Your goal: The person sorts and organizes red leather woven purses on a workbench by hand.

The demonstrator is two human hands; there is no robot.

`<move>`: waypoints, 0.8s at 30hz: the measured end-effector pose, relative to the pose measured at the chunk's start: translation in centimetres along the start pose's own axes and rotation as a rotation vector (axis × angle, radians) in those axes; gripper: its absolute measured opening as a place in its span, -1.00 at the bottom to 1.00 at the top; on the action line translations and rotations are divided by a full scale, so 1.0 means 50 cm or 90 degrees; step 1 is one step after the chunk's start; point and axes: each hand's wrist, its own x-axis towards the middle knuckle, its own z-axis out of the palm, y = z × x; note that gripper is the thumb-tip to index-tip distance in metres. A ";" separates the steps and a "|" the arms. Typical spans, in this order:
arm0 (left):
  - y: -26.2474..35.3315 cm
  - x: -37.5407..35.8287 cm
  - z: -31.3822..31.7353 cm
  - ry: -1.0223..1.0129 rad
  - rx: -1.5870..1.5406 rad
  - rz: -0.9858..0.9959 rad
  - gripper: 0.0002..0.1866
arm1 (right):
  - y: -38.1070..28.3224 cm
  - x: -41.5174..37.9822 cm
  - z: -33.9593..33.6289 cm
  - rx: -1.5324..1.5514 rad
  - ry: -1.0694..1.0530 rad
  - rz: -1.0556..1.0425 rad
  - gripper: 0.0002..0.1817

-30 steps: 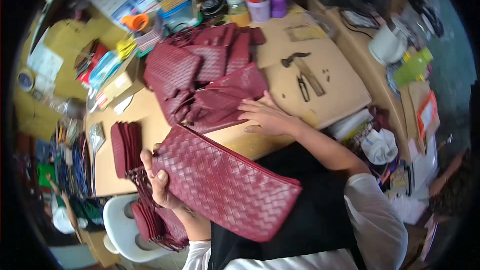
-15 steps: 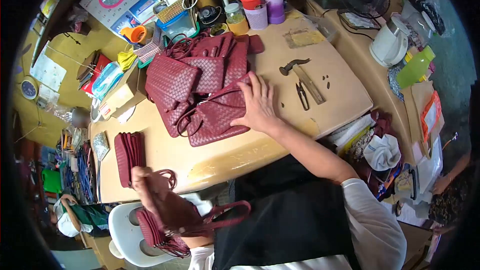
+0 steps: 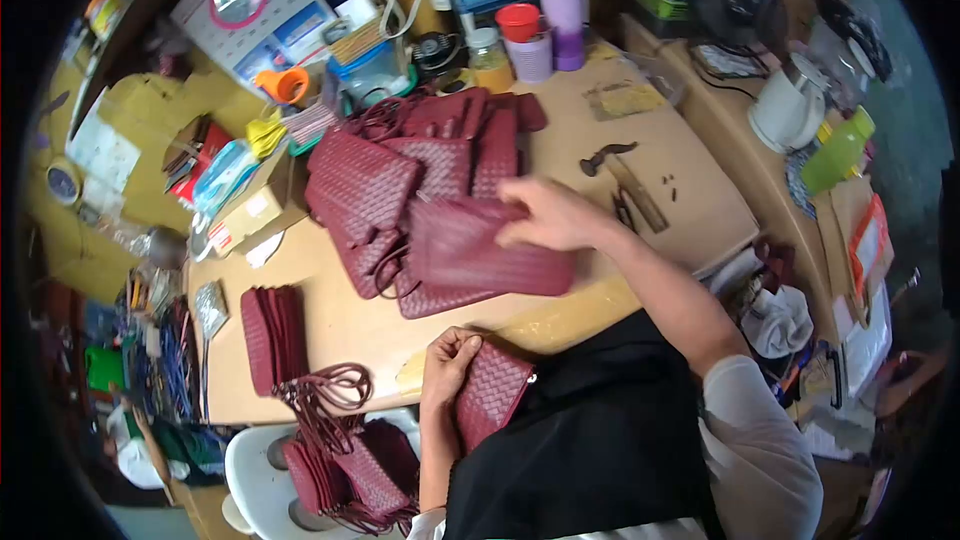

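Observation:
My left hand (image 3: pixel 450 365) is closed on the corner of a small burgundy woven pouch (image 3: pixel 492 400), held against my apron at the table's front edge. A shiny zip end shows at its right corner. Farther up, my right hand (image 3: pixel 545 218) grips a larger burgundy bag (image 3: pixel 470 245), blurred by motion, over the front of the heap. Behind it lies the pile of woven burgundy bags (image 3: pixel 365 175). To the left, a row of burgundy pouches (image 3: pixel 272 340) stands on the table, thin straps (image 3: pixel 335 390) hanging off the edge.
More burgundy pouches (image 3: pixel 375 470) lie on a white plastic chair (image 3: pixel 255 455). On the table's right are a hammer (image 3: pixel 625 175), partly hidden pliers (image 3: pixel 622 210) and small dark bits. A purple bottle (image 3: pixel 562 15), jars and baskets line the back. A kettle (image 3: pixel 790 105) stands right.
My left hand has come from above the chair to the table edge and now holds a small pouch. My right hand, earlier spread on the heap, has taken hold of a bag there.

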 end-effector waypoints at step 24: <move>0.010 0.006 -0.011 -0.046 0.001 0.012 -0.74 | -0.112 0.055 0.067 -0.173 0.160 -0.214 -0.76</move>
